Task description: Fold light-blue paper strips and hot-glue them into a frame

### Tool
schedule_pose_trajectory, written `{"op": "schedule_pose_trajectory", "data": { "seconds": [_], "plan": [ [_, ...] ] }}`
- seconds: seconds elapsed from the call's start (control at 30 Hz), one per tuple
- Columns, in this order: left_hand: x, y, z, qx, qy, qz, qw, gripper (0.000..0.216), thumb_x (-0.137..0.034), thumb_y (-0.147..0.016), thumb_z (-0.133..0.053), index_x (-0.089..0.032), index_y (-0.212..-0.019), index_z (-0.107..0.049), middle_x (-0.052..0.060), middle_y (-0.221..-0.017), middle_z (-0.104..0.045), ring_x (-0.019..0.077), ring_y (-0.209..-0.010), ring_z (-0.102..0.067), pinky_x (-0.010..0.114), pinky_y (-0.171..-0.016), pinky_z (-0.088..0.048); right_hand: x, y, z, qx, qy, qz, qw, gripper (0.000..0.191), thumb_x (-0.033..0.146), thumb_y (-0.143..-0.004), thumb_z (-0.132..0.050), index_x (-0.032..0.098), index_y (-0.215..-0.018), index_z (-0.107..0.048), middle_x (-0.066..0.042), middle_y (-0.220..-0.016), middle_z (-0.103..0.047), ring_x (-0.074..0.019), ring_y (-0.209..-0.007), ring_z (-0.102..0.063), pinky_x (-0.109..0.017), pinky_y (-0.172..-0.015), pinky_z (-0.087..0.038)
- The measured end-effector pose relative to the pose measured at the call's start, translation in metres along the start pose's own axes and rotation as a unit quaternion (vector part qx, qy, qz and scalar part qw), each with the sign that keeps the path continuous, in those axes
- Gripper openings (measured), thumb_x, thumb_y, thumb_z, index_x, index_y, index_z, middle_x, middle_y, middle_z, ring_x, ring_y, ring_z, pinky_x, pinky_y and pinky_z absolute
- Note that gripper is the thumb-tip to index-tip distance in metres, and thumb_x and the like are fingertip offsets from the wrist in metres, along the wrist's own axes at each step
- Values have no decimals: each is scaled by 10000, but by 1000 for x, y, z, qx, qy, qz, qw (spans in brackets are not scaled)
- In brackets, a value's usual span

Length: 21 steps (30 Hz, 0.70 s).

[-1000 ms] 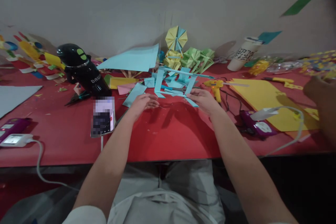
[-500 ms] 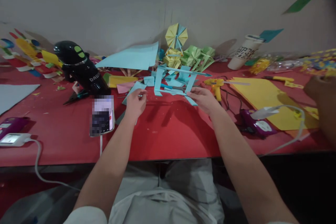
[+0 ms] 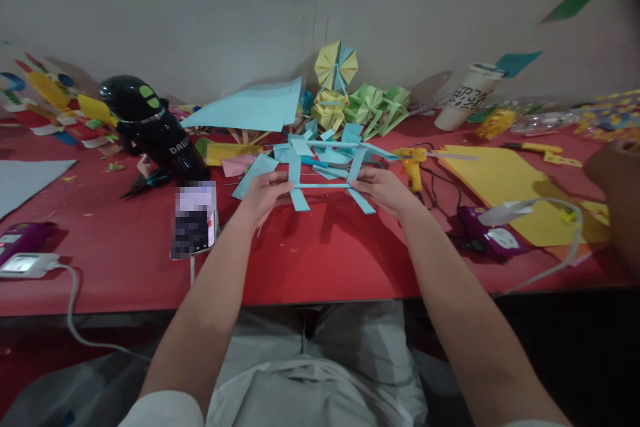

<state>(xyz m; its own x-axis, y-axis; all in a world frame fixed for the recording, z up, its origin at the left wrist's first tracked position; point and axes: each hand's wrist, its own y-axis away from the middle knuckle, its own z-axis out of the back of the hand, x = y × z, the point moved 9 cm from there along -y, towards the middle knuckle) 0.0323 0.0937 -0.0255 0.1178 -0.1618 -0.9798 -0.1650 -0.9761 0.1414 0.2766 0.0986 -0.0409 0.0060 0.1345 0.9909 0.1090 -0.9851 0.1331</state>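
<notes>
A light-blue paper frame (image 3: 320, 185), made of thin rolled bars and flat folded strips, is held up over the red table. My left hand (image 3: 269, 193) pinches its left front corner, where a strip meets the front bar. At the right front corner my right hand (image 3: 379, 188) grips the matching joint with thumb and fingers. Two strip ends stick out toward me below the bar. Behind the frame lie blue paper scraps and a blue-handled tool (image 3: 317, 163). A yellow glue gun (image 3: 413, 168) stands just right of my right hand.
On the left are a phone (image 3: 195, 220) with a cable and a black bottle (image 3: 155, 127). Folded paper ornaments (image 3: 336, 73) stand by the wall. Yellow sheets (image 3: 510, 187), a purple power socket (image 3: 493, 235) and another person's arm (image 3: 617, 193) are on the right.
My left hand has moved right and taken hold of the frame's left corner. The frame has tilted and come slightly toward me. My right hand still holds its right corner.
</notes>
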Motion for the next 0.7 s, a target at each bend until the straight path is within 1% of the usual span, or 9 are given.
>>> {"op": "schedule_pose_trajectory", "data": {
  "seconds": [0.13, 0.23, 0.37, 0.57, 0.63, 0.7],
  "plan": [
    [3, 3, -6, 45, 11, 36, 998, 240, -229, -640, -825, -112, -817, -713, 85, -830, -718, 232, -896, -713, 405, -889, -572, 4, 2, -1, 4, 13, 13, 1000, 337, 377, -549, -889, 201, -772, -706, -19, -772, -707, -171, -766, -647, -331, -778, -534],
    [8, 3, -5, 56, 15, 58, 997, 249, -215, -611, -849, -116, -811, -740, 87, -848, -729, 224, -896, -710, 388, -897, -573, 4, 3, -1, -2, 7, 8, 1000, 340, 369, -525, -900, 207, -737, -689, -6, -725, -691, -161, -720, -637, -319, -743, -536],
    [14, 0, 0, 41, 14, 73, 996, 229, -205, -600, -857, -125, -790, -756, 92, -854, -740, 223, -890, -706, 390, -891, -578, 5, 3, -2, -6, 16, 7, 1000, 350, 384, -511, -905, 211, -725, -688, 1, -700, -685, -152, -660, -617, -313, -689, -533],
    [13, -1, 1, 28, 6, 68, 997, 198, -183, -594, -856, -121, -747, -746, 92, -847, -742, 212, -869, -704, 390, -892, -580, 2, 1, -2, -1, 31, 7, 999, 354, 393, -530, -893, 197, -741, -686, 5, -698, -666, -142, -645, -601, -315, -676, -504],
    [14, -1, 1, 18, -6, 73, 997, 176, -167, -607, -843, -121, -742, -740, 88, -839, -737, 195, -835, -700, 373, -867, -586, 3, 0, -2, -2, 39, 10, 999, 364, 409, -530, -889, 196, -730, -672, 6, -689, -657, -141, -639, -596, -312, -665, -495],
    [16, -1, 4, 5, -27, 83, 996, 151, -149, -626, -821, -122, -741, -727, 79, -797, -725, 176, -765, -694, 352, -807, -593, 4, 1, -1, 1, 46, 14, 999, 382, 412, -521, -894, 194, -729, -661, 6, -679, -652, -144, -645, -603, -310, -664, -495]
  ]
}}
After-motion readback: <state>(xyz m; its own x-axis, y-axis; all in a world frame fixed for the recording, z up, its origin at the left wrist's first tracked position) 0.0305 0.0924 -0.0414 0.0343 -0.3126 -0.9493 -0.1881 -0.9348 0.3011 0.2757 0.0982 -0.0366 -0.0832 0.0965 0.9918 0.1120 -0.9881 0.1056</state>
